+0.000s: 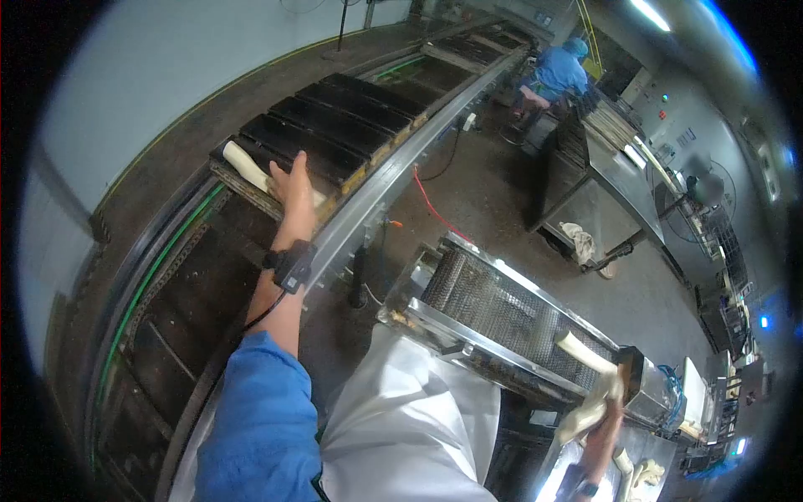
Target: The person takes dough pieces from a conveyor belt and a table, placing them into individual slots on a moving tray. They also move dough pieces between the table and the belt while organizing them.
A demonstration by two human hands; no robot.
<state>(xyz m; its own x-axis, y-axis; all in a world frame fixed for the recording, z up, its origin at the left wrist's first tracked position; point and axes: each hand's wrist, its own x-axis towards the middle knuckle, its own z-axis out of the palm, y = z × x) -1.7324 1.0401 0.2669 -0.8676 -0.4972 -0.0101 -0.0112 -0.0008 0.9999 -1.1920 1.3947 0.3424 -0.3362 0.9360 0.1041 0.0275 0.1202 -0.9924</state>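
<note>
A long pale roll of dough (245,166) lies across the nearest dark tray (333,151) on the conveyor at the left. Over the middle of this roll, my left hand (291,191) is open with its fingers apart, seeming to touch it. At the lower right my right hand (606,428) closes around a pale dough piece (583,416); blur hides part of its fingers. Just beyond it, another dough roll (585,352) rests at the end of the metal mesh belt (489,303).
The tray conveyor's metal rail (418,144) runs away to the far end. More dough pieces (646,475) lie at the bottom right. A co-worker in blue (556,74) sits beyond a metal table (615,188). A red cable (437,211) hangs toward the floor.
</note>
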